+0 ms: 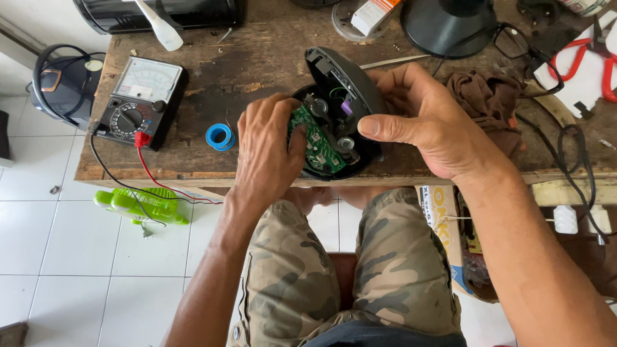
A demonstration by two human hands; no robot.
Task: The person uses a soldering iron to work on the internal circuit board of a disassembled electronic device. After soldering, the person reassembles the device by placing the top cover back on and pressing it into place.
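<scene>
So there's a round black plastic device casing [360, 96] opened up clamshell-style at the near edge of a worn brown wooden workbench [257, 58]. The bottom half sits on the bench and acts like a little tub: inside it you can see a green printed circuit board [318, 144], a couple of small silver cylindrical parts, and some thin green and purple wires tucked toward the hinge side. The top half is tilted up and back.

The left hand [267, 151] lies over the left side of the open shell, fingers curled down with the tips pressing on the edge of the circuit board (can't tell if it's actually pinching anything, the fingertips are partly hidden). The right hand [427, 125] wraps around the raised lid from the right, thumb stretched across the front rim, fingers behind it, so it's gripping the casing.

Just left of the hands there's a small blue roll of tape [220, 137], and further left a black analog multimeter [143, 99] with red and black leads hanging off the bench edge. A brown crumpled rag [488, 103] sits right of the right hand, red-handled pliers [598, 61] in the far right corner. A lime green plastic handheld fan [138, 204] lies on the white tile floor.
</scene>
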